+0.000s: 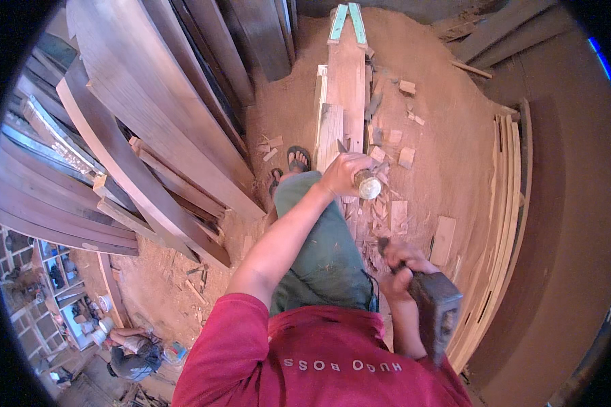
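My left hand (346, 173) is closed round a chisel. The round, pale butt of the chisel's handle (368, 187) faces me, and its dark blade (341, 145) points away, close to a pale wooden workpiece (330, 122). Whether the edge touches the wood, I cannot tell. Lower and to the right, my right hand (406, 262) grips the handle of a mallet. Its heavy, dark, block-shaped head (440, 305) is raised near my right forearm, apart from the chisel and a little blurred. The workpiece lies along a long, narrow wooden bench (347, 74).
Large curved boards (156, 102) lean on the left. Two green-painted strips (347, 24) form a V at the bench's far end. Wood offcuts (406, 158) and shavings litter the sawdust floor. Long thin planks (502, 203) stand at the right. Another person (134, 353) sits at lower left.
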Demonstrator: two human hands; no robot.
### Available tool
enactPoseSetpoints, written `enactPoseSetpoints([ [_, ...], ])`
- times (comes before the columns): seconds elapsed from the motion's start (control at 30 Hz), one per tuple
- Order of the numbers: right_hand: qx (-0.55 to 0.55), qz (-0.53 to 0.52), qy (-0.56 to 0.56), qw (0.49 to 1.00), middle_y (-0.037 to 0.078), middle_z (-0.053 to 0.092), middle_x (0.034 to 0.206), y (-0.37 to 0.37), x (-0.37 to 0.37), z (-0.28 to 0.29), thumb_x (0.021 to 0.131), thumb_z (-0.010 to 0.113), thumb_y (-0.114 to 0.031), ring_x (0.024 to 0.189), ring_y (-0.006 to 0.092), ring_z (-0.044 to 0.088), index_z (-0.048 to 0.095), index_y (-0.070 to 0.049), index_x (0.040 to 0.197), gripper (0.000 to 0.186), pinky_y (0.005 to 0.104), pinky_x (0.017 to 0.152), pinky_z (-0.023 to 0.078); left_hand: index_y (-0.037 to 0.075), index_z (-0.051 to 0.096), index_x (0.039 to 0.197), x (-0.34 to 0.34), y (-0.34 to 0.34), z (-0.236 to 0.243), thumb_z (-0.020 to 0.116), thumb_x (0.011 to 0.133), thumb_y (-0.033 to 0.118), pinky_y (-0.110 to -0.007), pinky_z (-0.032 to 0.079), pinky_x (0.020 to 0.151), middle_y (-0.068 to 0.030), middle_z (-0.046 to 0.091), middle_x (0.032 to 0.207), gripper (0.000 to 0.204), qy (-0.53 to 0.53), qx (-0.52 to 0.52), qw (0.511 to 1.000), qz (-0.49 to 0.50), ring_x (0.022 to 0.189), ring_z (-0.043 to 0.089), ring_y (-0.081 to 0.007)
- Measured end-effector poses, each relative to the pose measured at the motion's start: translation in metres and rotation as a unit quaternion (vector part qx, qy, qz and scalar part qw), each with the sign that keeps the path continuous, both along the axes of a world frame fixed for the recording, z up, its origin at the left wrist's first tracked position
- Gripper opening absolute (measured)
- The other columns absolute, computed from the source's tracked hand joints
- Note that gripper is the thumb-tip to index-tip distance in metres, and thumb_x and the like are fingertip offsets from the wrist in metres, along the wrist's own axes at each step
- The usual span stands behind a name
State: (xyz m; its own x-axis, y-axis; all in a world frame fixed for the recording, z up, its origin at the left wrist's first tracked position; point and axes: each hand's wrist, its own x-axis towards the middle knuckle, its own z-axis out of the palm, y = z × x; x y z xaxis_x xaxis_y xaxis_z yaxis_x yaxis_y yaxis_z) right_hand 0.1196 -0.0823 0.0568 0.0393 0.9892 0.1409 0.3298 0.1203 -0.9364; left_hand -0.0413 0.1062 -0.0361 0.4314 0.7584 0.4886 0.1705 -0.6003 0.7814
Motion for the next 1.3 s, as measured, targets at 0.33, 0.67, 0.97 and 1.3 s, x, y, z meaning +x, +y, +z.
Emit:
enactPoseSetpoints([
  [0.33,-0.134,-0.052,-0.128,0.981,0.017,0.069,0.089,0.006,-0.001,0.011,0.091,0.060,-0.016,0.086,0.0298,0.068,0.063,0.003,0.101,0.021,0.0377,0.075,0.051,0.004,0.057,0.071,0.021,0.004,-0.015,0.077,0.063,0.015,-0.041,0.048,0.057,-0.0145,0.060,0.069,0.024,-0.025,0.002,0.996,0.088,0.065,0.062,-0.0352],
  [0.67,-0.196,-0.132,-0.017,0.972,-0.001,0.051,0.059,-0.016,0.014,-0.016,0.093,0.059,-0.011,0.049,0.0084,0.047,0.056,-0.004,0.078,0.017,0.0259,0.045,0.038,0.004,0.063,0.073,0.004,0.158,0.077,0.072,0.074,0.015,-0.033,0.050,0.060,-0.0039,0.064,0.069,0.014,-0.225,-0.080,0.910,0.338,0.061,0.060,-0.0158],
  [0.97,-0.264,-0.123,0.059,0.955,0.001,0.051,0.060,-0.007,0.018,-0.046,0.093,0.058,-0.009,0.048,0.0093,0.048,0.055,-0.001,0.090,0.009,0.0258,0.044,0.039,0.004,0.058,0.079,0.031,0.052,0.023,0.083,0.056,0.018,-0.038,0.049,0.061,-0.0116,0.060,0.072,0.037,-0.033,-0.008,0.998,0.050,0.067,0.063,-0.0303],
  [1.3,-0.280,-0.130,0.058,0.949,0.003,0.054,0.061,0.007,0.004,-0.020,0.093,0.056,-0.006,0.048,0.0110,0.050,0.056,-0.001,0.090,0.006,0.0262,0.044,0.041,0.005,0.058,0.080,0.026,0.086,0.006,0.081,0.056,0.015,-0.039,0.050,0.062,-0.0129,0.062,0.075,0.035,-0.016,0.022,0.999,0.043,0.070,0.063,-0.0339],
])
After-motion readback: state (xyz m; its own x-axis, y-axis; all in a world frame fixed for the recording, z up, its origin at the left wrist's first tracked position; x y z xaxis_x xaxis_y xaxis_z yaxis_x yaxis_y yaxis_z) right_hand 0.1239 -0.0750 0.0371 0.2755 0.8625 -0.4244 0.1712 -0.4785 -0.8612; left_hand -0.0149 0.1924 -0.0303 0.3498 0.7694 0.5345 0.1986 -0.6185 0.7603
